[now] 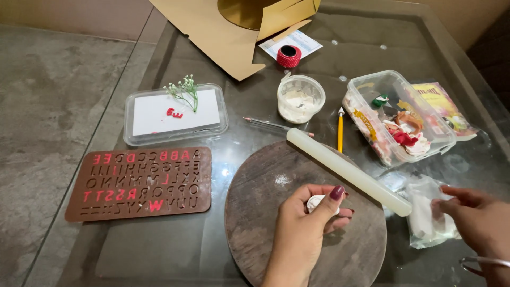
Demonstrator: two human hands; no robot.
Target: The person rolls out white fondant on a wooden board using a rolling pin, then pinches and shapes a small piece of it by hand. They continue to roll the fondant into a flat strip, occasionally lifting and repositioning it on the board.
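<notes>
Left hand (311,220): over the round wooden board, fingers (336,193) curled narrow around a small white lump (316,202) of soft paste, thumb pressed on top of it.
White lump: held in the left hand just above the middle of the board, partly hidden by the fingers.
Right hand (473,212): at the right edge of the view, fingers pinched on the clear plastic bag (427,219) of white paste that lies on the counter; a thin bangle shows at the wrist.
Round wooden board (255,212): lies flat on the glass counter (212,250), a small dusting of white powder on it near the left hand.
Rolling pin (348,171): pale and smooth, lying slantwise across the board's upper right edge, between the 2 hands.
Letter mould (141,183): brown sheet of alphabet hollows, left of the board, several letters filled red.
Lidded tray (175,114): clear, above the mould, with a white sheet, a small red piece and a green sprig on top.
Round tub (300,98): clear, holding white powder, above the board.
Yellow tool (340,132): just right of the tub, a pencil (271,125) lying on the left.
Clear box (398,117): at the right, open, full of wrapped coloured paste.
Red ribbon roll (289,56): near the cardboard box (234,32) at the top.
</notes>
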